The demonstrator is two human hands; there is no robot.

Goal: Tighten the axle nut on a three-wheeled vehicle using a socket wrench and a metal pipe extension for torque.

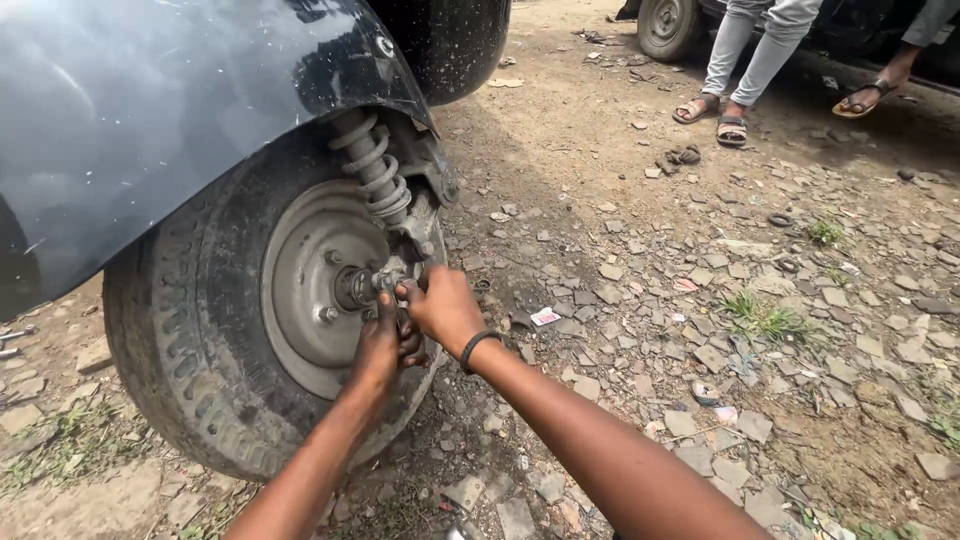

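Observation:
A small vehicle wheel (235, 300) with a grey steel rim (305, 285) stands under a dark mudguard (150, 110). A coil spring shock absorber (378, 175) runs down to the axle end (362, 287) at the hub. My right hand (443, 308), with a black band at the wrist, is closed on the axle nut at the hub. My left hand (385, 345) sits just below it, fingers curled against the lower end of the shock mount. What each hand grips is partly hidden by the fingers.
The ground is bare dirt strewn with flat stones (700, 330), scraps and small grass tufts (765, 318). Another person's legs in sandals (735, 95) stand at the far right beside a second wheel (665, 25). A further sandalled foot (868, 98) is at the far right.

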